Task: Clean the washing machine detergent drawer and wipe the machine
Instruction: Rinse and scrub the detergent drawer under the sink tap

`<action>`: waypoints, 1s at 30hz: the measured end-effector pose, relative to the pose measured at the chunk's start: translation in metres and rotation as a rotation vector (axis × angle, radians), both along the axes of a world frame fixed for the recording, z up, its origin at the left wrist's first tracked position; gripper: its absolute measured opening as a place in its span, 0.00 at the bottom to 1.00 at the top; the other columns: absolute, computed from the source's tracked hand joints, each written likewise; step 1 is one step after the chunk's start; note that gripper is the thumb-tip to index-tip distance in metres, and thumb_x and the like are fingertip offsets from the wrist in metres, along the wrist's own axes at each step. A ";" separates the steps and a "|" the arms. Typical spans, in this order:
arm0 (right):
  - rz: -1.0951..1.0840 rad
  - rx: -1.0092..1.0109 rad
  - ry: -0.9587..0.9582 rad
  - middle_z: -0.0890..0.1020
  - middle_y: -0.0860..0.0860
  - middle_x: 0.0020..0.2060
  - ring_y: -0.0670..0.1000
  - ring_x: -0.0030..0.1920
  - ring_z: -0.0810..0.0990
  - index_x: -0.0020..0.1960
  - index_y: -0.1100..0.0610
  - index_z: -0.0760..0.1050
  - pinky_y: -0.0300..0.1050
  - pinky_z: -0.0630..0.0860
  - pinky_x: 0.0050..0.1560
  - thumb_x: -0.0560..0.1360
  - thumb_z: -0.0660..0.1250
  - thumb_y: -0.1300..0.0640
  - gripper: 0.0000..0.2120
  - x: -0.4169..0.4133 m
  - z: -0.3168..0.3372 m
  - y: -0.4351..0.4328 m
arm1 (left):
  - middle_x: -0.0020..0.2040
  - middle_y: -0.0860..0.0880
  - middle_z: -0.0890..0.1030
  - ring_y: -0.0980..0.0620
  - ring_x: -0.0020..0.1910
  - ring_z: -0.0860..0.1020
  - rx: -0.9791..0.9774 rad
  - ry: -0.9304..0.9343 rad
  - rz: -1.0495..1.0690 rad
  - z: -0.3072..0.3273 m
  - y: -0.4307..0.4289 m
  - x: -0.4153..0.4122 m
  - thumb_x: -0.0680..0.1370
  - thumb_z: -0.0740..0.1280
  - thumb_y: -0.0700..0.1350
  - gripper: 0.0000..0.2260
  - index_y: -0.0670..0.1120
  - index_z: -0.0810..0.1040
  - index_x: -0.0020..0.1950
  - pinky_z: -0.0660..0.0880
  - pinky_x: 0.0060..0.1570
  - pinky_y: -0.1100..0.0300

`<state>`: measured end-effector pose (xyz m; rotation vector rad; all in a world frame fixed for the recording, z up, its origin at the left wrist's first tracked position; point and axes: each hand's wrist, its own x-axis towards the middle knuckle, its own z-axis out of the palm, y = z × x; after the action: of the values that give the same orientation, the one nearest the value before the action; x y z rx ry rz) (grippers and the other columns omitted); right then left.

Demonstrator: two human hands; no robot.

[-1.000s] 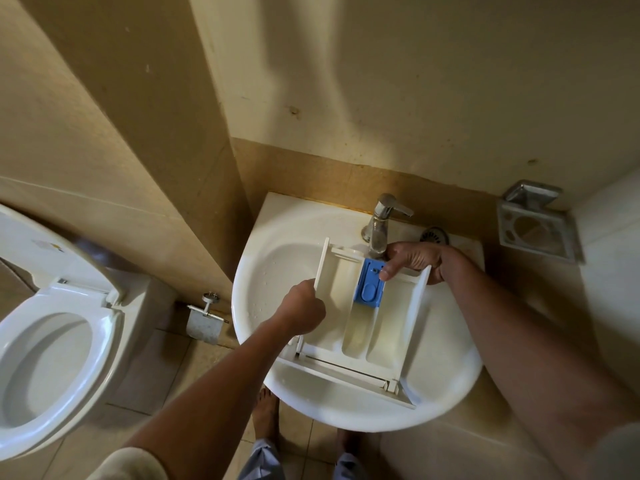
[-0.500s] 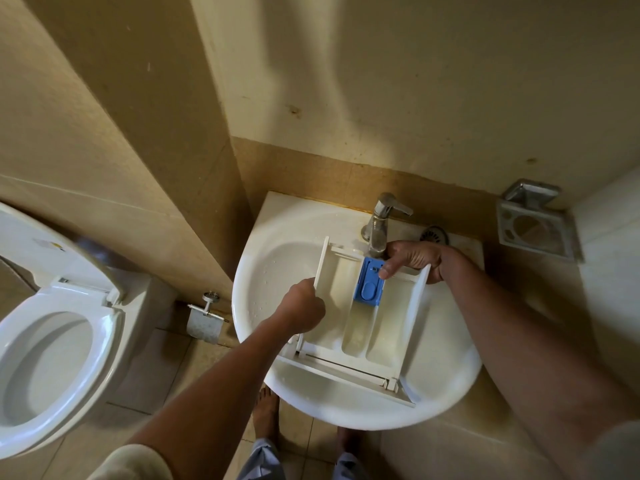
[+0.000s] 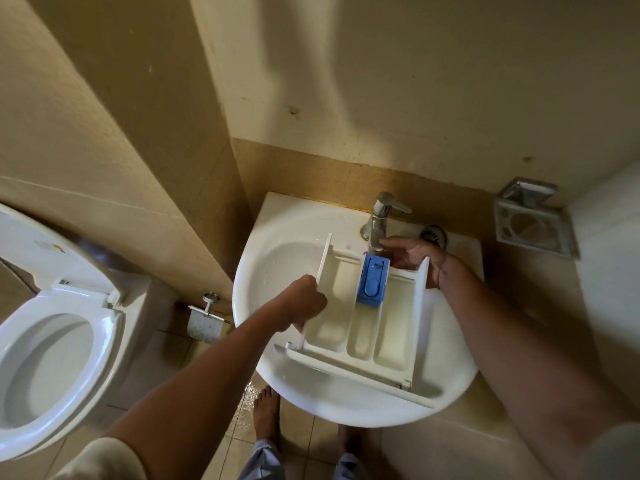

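Observation:
A white detergent drawer (image 3: pixel 363 334) with three compartments lies across the white wash basin (image 3: pixel 277 258), its front panel toward me. A blue insert (image 3: pixel 372 280) sits at the far end of the middle compartment, right under the chrome tap (image 3: pixel 380 216). My left hand (image 3: pixel 304 303) is closed around the drawer's left side wall. My right hand (image 3: pixel 414 252) is at the drawer's far right corner, fingers spread toward the tap spout and the blue insert, the palm against the back edge. The washing machine is out of view.
A toilet (image 3: pixel 48 348) with its lid up stands at the left. A toilet-roll holder (image 3: pixel 206 320) hangs on the wall between the toilet and the basin. A metal soap holder (image 3: pixel 530 223) is fixed on the right wall. My bare feet stand on wet floor tiles (image 3: pixel 247 407).
My right hand has lifted its fingers off the blue insert and opened toward the tap spout. The left hand and the drawer have stayed put.

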<state>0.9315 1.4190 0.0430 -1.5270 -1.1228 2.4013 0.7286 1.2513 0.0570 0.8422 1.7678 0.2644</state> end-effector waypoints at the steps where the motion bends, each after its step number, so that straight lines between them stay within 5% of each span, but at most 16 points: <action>1: -0.063 0.005 0.018 0.87 0.54 0.43 0.51 0.43 0.83 0.47 0.60 0.87 0.43 0.80 0.49 0.73 0.69 0.50 0.14 0.002 0.002 -0.005 | 0.52 0.41 0.78 0.39 0.47 0.84 -0.018 -0.015 0.000 0.004 -0.001 0.000 0.79 0.61 0.38 0.15 0.41 0.69 0.65 0.84 0.44 0.46; 6: -0.226 -0.092 0.011 0.85 0.63 0.48 0.59 0.44 0.85 0.53 0.66 0.83 0.51 0.79 0.52 0.73 0.66 0.33 0.35 0.017 -0.011 -0.030 | 0.47 0.39 0.78 0.39 0.51 0.81 -0.140 -0.150 0.124 0.000 -0.007 0.004 0.79 0.63 0.36 0.17 0.36 0.71 0.69 0.81 0.46 0.50; 8: -0.204 -0.085 -0.021 0.84 0.63 0.51 0.59 0.46 0.84 0.59 0.66 0.81 0.52 0.79 0.53 0.71 0.68 0.32 0.37 0.019 -0.018 -0.042 | 0.63 0.37 0.78 0.42 0.68 0.74 -0.172 -0.152 0.110 0.001 -0.010 0.006 0.81 0.63 0.37 0.19 0.36 0.70 0.72 0.69 0.63 0.53; 10: -0.193 -0.072 -0.066 0.84 0.60 0.50 0.58 0.43 0.84 0.59 0.64 0.81 0.49 0.81 0.47 0.72 0.69 0.35 0.33 0.017 -0.021 -0.052 | 0.73 0.40 0.72 0.43 0.72 0.70 -0.130 0.008 -0.180 -0.004 -0.017 0.007 0.82 0.64 0.37 0.20 0.37 0.70 0.73 0.59 0.69 0.59; 12: -0.228 -0.039 -0.132 0.84 0.58 0.47 0.56 0.38 0.84 0.57 0.62 0.81 0.45 0.81 0.39 0.73 0.70 0.39 0.26 0.016 -0.022 -0.059 | 0.68 0.38 0.75 0.41 0.66 0.74 -0.159 -0.097 0.056 -0.010 -0.013 0.011 0.82 0.62 0.38 0.17 0.37 0.73 0.70 0.66 0.65 0.57; 15: -0.285 0.023 -0.229 0.83 0.57 0.44 0.56 0.35 0.82 0.54 0.59 0.81 0.44 0.79 0.39 0.73 0.72 0.45 0.20 0.013 -0.019 -0.061 | 0.46 0.43 0.77 0.46 0.42 0.76 -0.071 -0.094 0.148 -0.009 -0.005 0.015 0.79 0.65 0.41 0.07 0.39 0.77 0.53 0.74 0.46 0.56; 21: -0.176 0.027 -0.246 0.83 0.57 0.36 0.56 0.34 0.81 0.51 0.58 0.81 0.46 0.78 0.41 0.73 0.69 0.57 0.09 0.017 0.001 -0.062 | 0.53 0.45 0.77 0.46 0.49 0.77 -0.084 -0.246 0.287 -0.003 0.005 0.008 0.81 0.64 0.48 0.14 0.43 0.73 0.63 0.74 0.56 0.53; 24: -0.097 0.053 -0.308 0.83 0.60 0.50 0.57 0.46 0.81 0.62 0.61 0.78 0.45 0.77 0.47 0.69 0.71 0.54 0.23 0.020 -0.001 -0.062 | 0.47 0.44 0.78 0.47 0.45 0.77 -0.115 -0.358 0.330 0.008 0.004 0.006 0.82 0.64 0.50 0.11 0.45 0.75 0.59 0.75 0.56 0.54; 26: -0.110 0.028 -0.263 0.79 0.66 0.58 0.56 0.49 0.80 0.63 0.66 0.76 0.37 0.76 0.43 0.73 0.68 0.54 0.23 0.027 0.000 -0.065 | 0.42 0.44 0.79 0.48 0.39 0.77 -0.100 -0.528 0.378 0.020 0.000 0.004 0.82 0.65 0.48 0.08 0.44 0.78 0.51 0.76 0.46 0.56; 28: -0.240 0.103 -0.211 0.74 0.73 0.48 0.62 0.45 0.77 0.53 0.72 0.76 0.37 0.70 0.41 0.81 0.61 0.57 0.16 0.036 0.004 -0.071 | 0.35 0.45 0.81 0.50 0.31 0.80 -0.046 -0.629 0.366 0.021 -0.004 0.001 0.75 0.71 0.43 0.05 0.43 0.78 0.44 0.77 0.35 0.60; 30: -0.284 0.070 -0.121 0.70 0.62 0.35 0.55 0.37 0.70 0.39 0.62 0.72 0.42 0.64 0.39 0.82 0.61 0.52 0.17 0.040 0.007 -0.082 | 0.27 0.49 0.81 0.53 0.24 0.80 0.012 -0.635 0.353 0.021 -0.004 -0.002 0.66 0.68 0.42 0.07 0.42 0.77 0.42 0.76 0.27 0.64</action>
<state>0.9711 1.3365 0.0495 -1.6989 -0.9253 2.0884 0.7270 1.2476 0.0778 0.3797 1.2974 0.6931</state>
